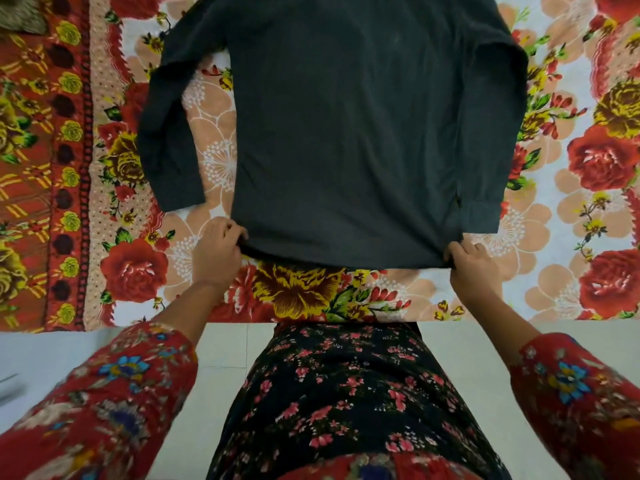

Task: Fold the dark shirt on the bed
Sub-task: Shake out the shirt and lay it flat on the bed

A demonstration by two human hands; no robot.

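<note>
A dark long-sleeved shirt (346, 133) lies spread flat on the bed, its hem towards me and its collar end cut off by the top of the frame. One sleeve runs down each side of the body; the left sleeve (166, 133) is apart from it, the right one lies against it. My left hand (218, 251) pinches the hem's left corner. My right hand (474, 265) pinches the hem's right corner. The hem is slightly lifted off the sheet between them.
The bed is covered by a flowered sheet (571, 168) in red, yellow and peach, with a patterned red border (41, 168) at the left. Its near edge (104, 327) meets a pale tiled floor (225, 375) where I stand.
</note>
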